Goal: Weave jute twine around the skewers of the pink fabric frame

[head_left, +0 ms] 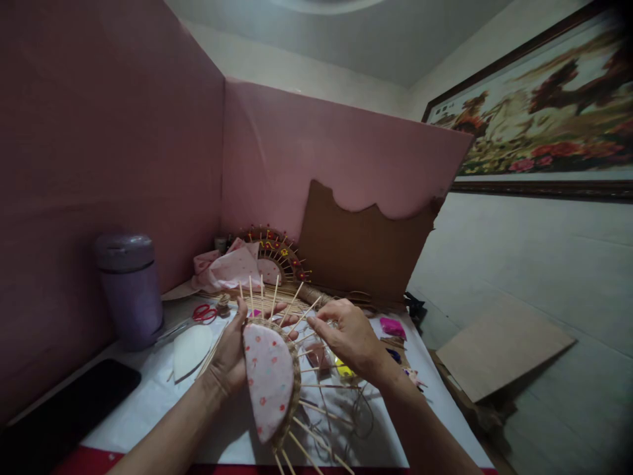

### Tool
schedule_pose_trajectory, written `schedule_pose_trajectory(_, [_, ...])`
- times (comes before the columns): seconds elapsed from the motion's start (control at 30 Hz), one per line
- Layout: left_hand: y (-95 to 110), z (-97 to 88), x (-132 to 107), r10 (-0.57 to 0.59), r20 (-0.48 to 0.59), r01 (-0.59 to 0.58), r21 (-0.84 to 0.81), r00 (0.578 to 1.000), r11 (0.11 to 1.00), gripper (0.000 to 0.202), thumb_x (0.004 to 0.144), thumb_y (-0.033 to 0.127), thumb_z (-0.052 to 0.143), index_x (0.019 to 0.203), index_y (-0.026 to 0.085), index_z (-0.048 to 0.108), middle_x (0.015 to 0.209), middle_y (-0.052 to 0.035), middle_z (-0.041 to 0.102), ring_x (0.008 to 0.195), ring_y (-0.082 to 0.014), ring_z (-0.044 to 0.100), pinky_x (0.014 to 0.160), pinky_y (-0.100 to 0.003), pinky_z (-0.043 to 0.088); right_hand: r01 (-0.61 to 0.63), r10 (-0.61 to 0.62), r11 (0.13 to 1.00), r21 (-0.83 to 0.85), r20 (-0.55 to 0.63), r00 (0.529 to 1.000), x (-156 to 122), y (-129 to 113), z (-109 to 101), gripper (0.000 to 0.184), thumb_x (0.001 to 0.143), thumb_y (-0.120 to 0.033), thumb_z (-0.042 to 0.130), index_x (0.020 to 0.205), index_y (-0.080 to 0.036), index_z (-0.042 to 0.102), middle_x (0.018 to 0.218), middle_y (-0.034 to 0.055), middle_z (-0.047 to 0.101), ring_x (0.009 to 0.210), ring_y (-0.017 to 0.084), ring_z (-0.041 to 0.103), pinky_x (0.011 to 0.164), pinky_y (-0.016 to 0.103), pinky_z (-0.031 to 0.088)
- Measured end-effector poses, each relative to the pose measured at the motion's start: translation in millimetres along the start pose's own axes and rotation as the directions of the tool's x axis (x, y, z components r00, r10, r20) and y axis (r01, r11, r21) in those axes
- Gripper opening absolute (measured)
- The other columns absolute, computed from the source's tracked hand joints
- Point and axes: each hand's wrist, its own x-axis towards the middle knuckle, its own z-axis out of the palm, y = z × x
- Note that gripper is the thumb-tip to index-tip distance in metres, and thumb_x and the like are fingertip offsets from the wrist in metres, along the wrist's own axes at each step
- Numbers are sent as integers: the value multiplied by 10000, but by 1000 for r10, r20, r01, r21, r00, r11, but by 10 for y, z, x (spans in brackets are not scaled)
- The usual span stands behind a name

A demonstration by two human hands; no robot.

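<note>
My left hand (228, 356) grips a half-round craft piece (270, 379) covered in pink flowered fabric, with a woven rim and thin wooden sticks fanning out from it. It holds the piece upright above the table. My right hand (346, 336) is at the top right of the piece, fingers pinched around one of the sticks near the woven rim. A thin cord (363, 415) trails from the piece down onto the white table cover (163, 396).
A purple flask (129, 287) stands at the left, a black phone (74, 409) lies in front of it. Red scissors (204, 313), a white half-round cutout (190, 349), pink fabric (230, 267), a finished beaded fan (277, 254) and brown cardboard (366, 244) sit behind. Pink partition walls enclose the left and back.
</note>
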Motion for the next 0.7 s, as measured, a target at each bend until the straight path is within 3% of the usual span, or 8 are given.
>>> schedule_pose_trajectory(0.2, [-9, 33, -4, -23, 16, 23, -35, 1000, 999, 533, 853, 536, 444, 1081, 100, 648, 1018, -209, 695, 960, -343, 650, 904, -492, 431, -86, 83, 991, -106, -38, 996, 8, -42, 94, 161, 759, -257, 631, 621, -219, 703, 721, 45, 695, 791, 209, 599, 705, 319, 386])
schedule_pose_trajectory(0.5, [-14, 95, -15, 8, -106, -6, 13, 994, 1000, 557, 831, 558, 469, 1077, 91, 645, 955, -201, 712, 885, -352, 670, 870, -513, 447, -133, 129, 989, -66, -71, 989, -7, -19, 118, 163, 753, -210, 579, 620, -203, 673, 732, 36, 691, 785, 196, 587, 706, 308, 369])
schedule_pose_trajectory(0.7, [4, 107, -27, -5, -43, 4, -6, 999, 1000, 574, 832, 550, 479, 1132, 81, 617, 1004, -225, 696, 914, -360, 662, 864, -498, 447, -162, 158, 985, -61, -58, 986, 4, -44, 81, 159, 752, -219, 593, 618, -201, 676, 735, 33, 691, 779, 189, 581, 712, 302, 356])
